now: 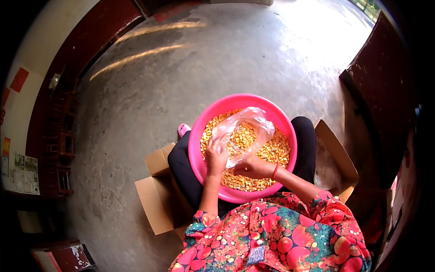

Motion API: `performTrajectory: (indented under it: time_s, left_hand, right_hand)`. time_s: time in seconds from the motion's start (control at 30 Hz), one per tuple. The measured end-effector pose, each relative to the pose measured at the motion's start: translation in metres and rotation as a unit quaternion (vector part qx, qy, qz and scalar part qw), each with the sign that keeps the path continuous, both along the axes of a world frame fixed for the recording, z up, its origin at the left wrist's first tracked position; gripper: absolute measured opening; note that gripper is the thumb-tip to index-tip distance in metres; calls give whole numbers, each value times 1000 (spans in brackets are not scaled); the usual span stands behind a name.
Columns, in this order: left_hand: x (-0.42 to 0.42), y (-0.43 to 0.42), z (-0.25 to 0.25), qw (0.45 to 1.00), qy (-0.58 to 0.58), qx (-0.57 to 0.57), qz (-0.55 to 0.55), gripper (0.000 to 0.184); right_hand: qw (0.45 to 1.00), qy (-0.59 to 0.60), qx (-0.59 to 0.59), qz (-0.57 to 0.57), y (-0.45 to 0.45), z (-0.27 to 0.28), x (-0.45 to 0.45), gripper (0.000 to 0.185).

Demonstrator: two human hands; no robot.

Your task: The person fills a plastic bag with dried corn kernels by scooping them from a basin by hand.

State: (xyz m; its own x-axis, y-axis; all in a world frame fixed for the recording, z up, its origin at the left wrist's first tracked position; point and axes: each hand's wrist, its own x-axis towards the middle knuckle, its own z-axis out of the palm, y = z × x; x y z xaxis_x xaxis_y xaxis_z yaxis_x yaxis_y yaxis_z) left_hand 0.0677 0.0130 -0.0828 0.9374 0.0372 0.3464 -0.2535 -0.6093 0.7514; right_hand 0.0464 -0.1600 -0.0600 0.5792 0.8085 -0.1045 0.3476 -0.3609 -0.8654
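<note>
A pink basin [197,156] full of yellow-orange corn kernels [276,152] rests on my lap. Over the kernels lies a clear plastic bag [261,119], its mouth spread wide with kernels showing through it. My left hand [216,156] is closed on the bag's left edge, fingers partly under the plastic. At the bag's near edge, my right hand [249,167] is curled with its fingers pressed together, above the kernels; a red band circles that wrist. Whether the right fingers pinch the bag or some kernels is too small to make out.
An open cardboard box [155,204] stands left of my legs, and another box [337,152] holding clear plastic stands to the right. A pink shoe [183,129] shows beside the basin. Wooden stools [59,149] line the left wall. Grey concrete floor [136,99] stretches ahead.
</note>
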Motion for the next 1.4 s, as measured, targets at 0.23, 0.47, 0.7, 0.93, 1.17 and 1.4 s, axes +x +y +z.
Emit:
performTrajectory:
  time_s: [0.23, 0.47, 0.7, 0.93, 1.17, 1.4]
  left_hand:
    - [-1, 0, 4, 1000, 6, -1, 5, 30]
    - [0, 0, 3, 1000, 7, -3, 1, 32]
    - [0, 0, 5, 1000, -18, 20, 15, 30]
    - [-1, -4, 16, 1000, 1, -12, 8, 32]
    - [0, -2, 14, 1000, -27, -7, 3, 33]
    - [-2, 0, 14, 999, 43, -28, 15, 30]
  right_hand:
    - [941, -321, -102, 20, 3, -43, -45, 19]
    - [962, -222, -144, 70, -3, -46, -41, 20]
    - [992, -86, -71, -64, 1, -32, -38, 21]
    - [922, 329, 87, -184, -3, -19, -21, 28]
    - [830, 482, 225, -167, -5, -8, -8, 22]
    - [723, 506, 348, -317, 7, 9, 33, 17]
